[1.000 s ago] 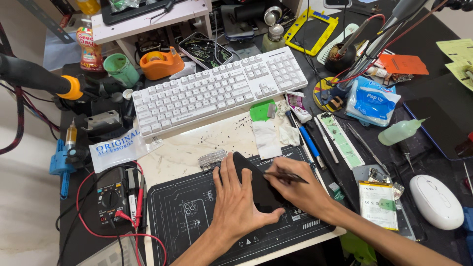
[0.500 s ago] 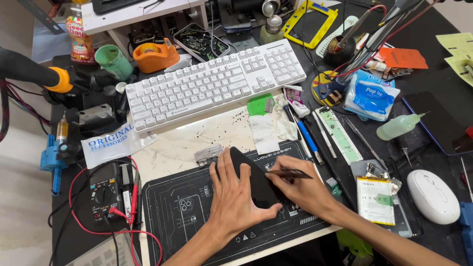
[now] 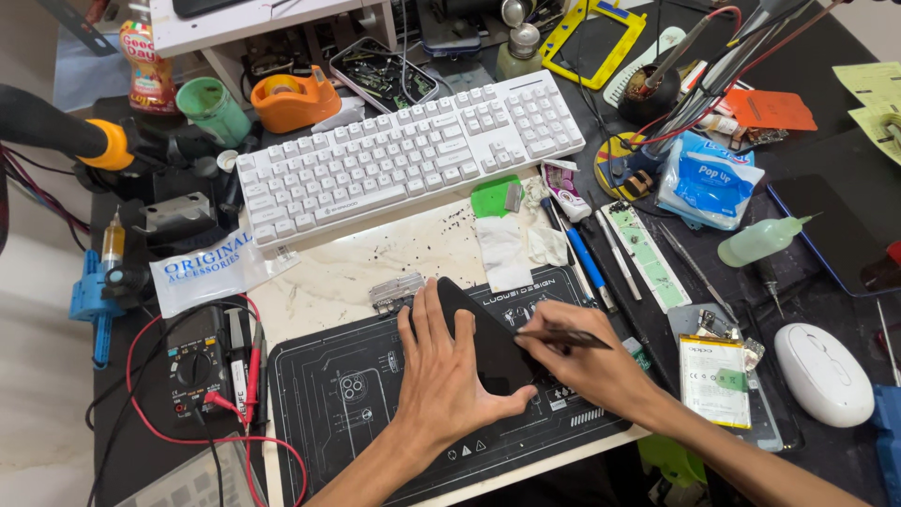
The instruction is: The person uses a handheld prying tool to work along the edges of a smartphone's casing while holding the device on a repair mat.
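Little has moved: the left hand (image 3: 449, 380) still lies flat, pinning the flat black phone (image 3: 488, 347) to the dark printed work mat (image 3: 328, 394). The right hand (image 3: 587, 366) still pinches a thin black tool (image 3: 563, 338), tip at the phone's edge, so the prying carries on.

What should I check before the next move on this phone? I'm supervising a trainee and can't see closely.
1. Left hand flat on the black phone, steadying it: ok.
2. Right hand gripping the thin tool: ok.
3. Phone lies on the black work mat: ok.
4. Tool tip seated at the phone's edge: cannot tell.
5. Multimeter leads off the phone: ok.
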